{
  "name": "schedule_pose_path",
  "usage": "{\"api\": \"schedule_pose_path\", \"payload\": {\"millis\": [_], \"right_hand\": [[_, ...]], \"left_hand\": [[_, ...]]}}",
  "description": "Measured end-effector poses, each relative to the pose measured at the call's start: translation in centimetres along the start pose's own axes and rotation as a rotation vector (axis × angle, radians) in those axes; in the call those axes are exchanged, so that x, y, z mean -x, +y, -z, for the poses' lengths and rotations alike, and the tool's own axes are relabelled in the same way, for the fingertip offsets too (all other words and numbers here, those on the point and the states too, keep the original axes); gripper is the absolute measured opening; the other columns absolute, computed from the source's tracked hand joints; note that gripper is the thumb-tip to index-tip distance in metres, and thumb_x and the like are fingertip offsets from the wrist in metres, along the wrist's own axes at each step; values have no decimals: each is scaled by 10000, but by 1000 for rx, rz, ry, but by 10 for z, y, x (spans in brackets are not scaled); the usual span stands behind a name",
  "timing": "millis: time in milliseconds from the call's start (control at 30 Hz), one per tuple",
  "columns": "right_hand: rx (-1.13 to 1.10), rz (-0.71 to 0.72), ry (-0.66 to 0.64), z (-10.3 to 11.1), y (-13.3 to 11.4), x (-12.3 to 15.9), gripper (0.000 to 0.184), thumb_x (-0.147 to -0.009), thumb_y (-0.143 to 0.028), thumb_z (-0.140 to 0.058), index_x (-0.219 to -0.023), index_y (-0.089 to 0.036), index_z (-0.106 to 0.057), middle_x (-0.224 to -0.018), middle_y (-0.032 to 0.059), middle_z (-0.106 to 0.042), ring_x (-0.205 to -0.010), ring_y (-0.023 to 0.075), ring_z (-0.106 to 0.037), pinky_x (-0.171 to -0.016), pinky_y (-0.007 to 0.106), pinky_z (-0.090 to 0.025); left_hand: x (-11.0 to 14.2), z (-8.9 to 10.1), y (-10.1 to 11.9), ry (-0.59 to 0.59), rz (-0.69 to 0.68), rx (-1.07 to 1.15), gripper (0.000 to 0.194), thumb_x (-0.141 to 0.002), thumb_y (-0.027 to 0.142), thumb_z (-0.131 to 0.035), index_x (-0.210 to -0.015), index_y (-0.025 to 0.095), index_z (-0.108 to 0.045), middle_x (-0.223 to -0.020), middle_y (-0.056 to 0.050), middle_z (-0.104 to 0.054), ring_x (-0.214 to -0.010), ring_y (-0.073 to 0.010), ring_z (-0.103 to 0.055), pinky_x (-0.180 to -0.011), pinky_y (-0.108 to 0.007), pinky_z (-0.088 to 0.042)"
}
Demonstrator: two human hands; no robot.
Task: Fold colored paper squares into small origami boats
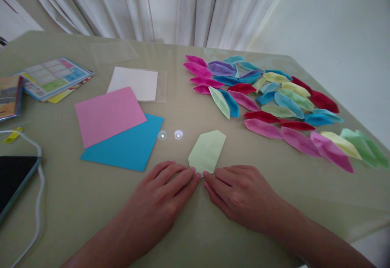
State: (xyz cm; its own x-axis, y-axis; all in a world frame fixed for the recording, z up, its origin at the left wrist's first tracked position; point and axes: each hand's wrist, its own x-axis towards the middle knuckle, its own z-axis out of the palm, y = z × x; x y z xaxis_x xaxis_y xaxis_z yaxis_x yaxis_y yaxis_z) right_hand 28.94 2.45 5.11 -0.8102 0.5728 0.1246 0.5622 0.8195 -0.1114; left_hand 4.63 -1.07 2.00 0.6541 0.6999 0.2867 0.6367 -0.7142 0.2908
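Smooth beige counter [91,203]: multicoloured boat-shaped folded-paper pieces [289,104] spread toward far right corner. Left hand [166,188] and right hand [239,188] pinch near end of pale green angular folded paper [207,152], well in from far edge. Step looks like creasing; next move likely calls for even pressure.

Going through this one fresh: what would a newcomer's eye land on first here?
Probably the spread of colorful folded paper pieces across the right side of the table. Next, front and center, the pale green folded paper, with the left hand and right hand touching its near edge. Then the flat pink sheet overlapping a blue one, left of center.
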Motion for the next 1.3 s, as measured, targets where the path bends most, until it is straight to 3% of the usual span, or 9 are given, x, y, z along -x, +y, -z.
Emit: {"api": "schedule_pose_path", "payload": {"millis": [167, 400, 533, 733, 933, 1067, 1200, 1300], "right_hand": [[31, -101, -62, 0, -1, 4, 140, -1010, -191, -617, -955, -171, -744, -718, 13, -724, -569, 191, -658, -548, 386, -315], [36, -67, -32, -2, -4, 5, 109, -995, -177, -640, -969, -182, -745, -723, -4, -721, -582, 174, -651, -553, 369, -274], [39, -151, -94, 2, -6, 2, 168, -999, -209, -632, -878, -188, -746, -683, -3, -722, -549, 170, -649, -541, 370, -223], [67, -107, -73, -2, -5, 2, 172, -991, -177, -613, -875, -168, -740, -705, 15, -738, -547, 166, -648, -546, 369, -205], [8, -122, -111, -1, -1, 2, 194, -998, -214, -602, -862, -178, -736, -727, 17, -754, -569, 163, -652, -553, 373, -202], [-43, -105, -111, 0, 4, -3, 250, -1005, -225, -593, -787, -178, -707, -712, 15, -734, -572, 149, -627, -569, 357, -228], [-137, -168, 6, 0, 22, -8, 303, -1051, -255, -543, -784, -179, -666, -713, 10, -687, -626, 141, -613, -608, 315, -310], [-234, -268, 157, 2, 39, -9, 156, -1037, -237, -557, -966, -172, -679, -830, 21, -689, -681, 139, -605, -663, 281, -382]], "left_hand": [[-2, 1, 1, 1, -8, -14, 361, -1114, 229, -433, -1376, 129, -661, -1300, -63, -728, -1173, -256, -597, -1102, -450, -385], [-1, -1, 3, 28, -24, -76, 413, -1136, 230, -334, -1346, 123, -673, -1289, -67, -733, -1172, -255, -603, -1122, -463, -357], [1, -5, 2, 42, -42, -99, 378, -1122, 210, -380, -1350, 126, -669, -1290, -71, -735, -1165, -257, -608, -1137, -467, -345], [-1, -7, 2, -20, 8, -65, 471, -1023, 108, -484, -1486, 140, -563, -1322, -54, -712, -1180, -252, -596, -1155, -440, -330], [-8, -5, 3, -37, 62, -50, 415, -1014, 181, -522, -1417, 143, -612, -1279, -68, -708, -1157, -288, -584, -1127, -483, -362], [-8, -8, 2, -16, 37, -40, 436, -1039, 195, -519, -1472, 179, -572, -1284, -62, -693, -1168, -284, -574, -1119, -479, -380], [-4, -4, -6, 3, 25, -16, 369, -1061, 205, -517, -1414, 187, -622, -1248, -71, -695, -1191, -279, -576, -1100, -463, -410], [3, 2, -21, 36, 61, -2, 283, -1071, 237, -531, -1309, 224, -685, -1245, -63, -708, -1207, -270, -594, -1095, -465, -422]]}}
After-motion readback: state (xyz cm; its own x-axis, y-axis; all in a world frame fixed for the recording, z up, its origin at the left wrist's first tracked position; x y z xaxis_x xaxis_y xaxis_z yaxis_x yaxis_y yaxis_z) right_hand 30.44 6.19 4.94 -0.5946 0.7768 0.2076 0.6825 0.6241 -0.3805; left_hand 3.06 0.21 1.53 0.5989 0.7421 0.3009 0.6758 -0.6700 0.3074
